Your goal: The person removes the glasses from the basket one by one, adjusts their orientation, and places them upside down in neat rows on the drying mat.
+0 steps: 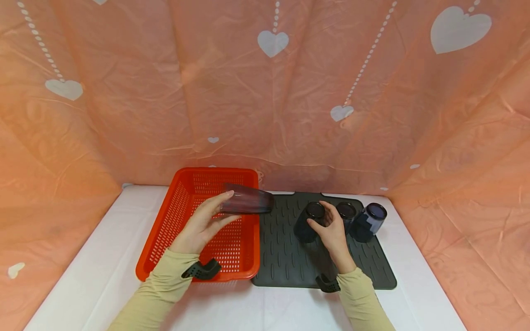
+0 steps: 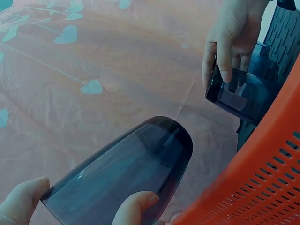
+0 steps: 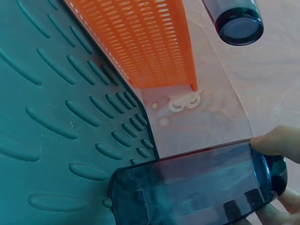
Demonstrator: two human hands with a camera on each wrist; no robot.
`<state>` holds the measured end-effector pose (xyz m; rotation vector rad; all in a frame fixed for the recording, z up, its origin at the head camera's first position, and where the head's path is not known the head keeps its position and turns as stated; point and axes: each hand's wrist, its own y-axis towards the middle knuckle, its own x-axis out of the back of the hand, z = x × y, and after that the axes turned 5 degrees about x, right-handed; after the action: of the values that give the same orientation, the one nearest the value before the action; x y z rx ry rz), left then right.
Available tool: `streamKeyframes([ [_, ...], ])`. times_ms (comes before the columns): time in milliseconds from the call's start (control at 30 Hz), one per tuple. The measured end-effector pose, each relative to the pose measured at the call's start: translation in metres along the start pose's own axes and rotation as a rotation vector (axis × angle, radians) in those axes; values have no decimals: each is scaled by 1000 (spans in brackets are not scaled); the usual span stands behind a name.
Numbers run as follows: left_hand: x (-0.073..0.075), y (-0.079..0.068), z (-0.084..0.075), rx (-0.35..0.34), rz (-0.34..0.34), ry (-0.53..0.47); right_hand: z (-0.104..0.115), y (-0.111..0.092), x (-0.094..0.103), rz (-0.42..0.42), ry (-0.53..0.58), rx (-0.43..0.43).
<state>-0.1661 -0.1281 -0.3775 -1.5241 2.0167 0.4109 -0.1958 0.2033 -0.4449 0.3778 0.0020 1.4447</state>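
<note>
My left hand (image 1: 203, 223) holds a dark see-through drinking glass (image 1: 253, 201) near its rim end, tilted almost sideways over the right side of the orange basket (image 1: 256, 250). Its thick base points right, and in the left wrist view thumb and fingers sit on either side of the glass (image 2: 122, 171). On the dark ribbed mat (image 1: 283, 262), my right hand (image 1: 334, 232) grips a second glass (image 1: 304, 228) around its upturned base. That glass (image 3: 187, 187) stands mouth down, its rim at the mat in the right wrist view.
Just right of my right hand are two more upturned dark glasses, one (image 1: 346, 211) partly hidden by the fingers and another (image 1: 367, 224) near the mat's right edge. Basket and mat lie side by side on a white table (image 1: 223, 305). A peach curtain (image 1: 232, 105) hangs behind.
</note>
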Motion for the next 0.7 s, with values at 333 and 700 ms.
streamKeyframes([
  [333,13,2,10,-402,274,481,-1,0,-3,-30,32,16],
  [700,-12,3,2,47,-17,-55,7,1,-2,-73,67,66],
])
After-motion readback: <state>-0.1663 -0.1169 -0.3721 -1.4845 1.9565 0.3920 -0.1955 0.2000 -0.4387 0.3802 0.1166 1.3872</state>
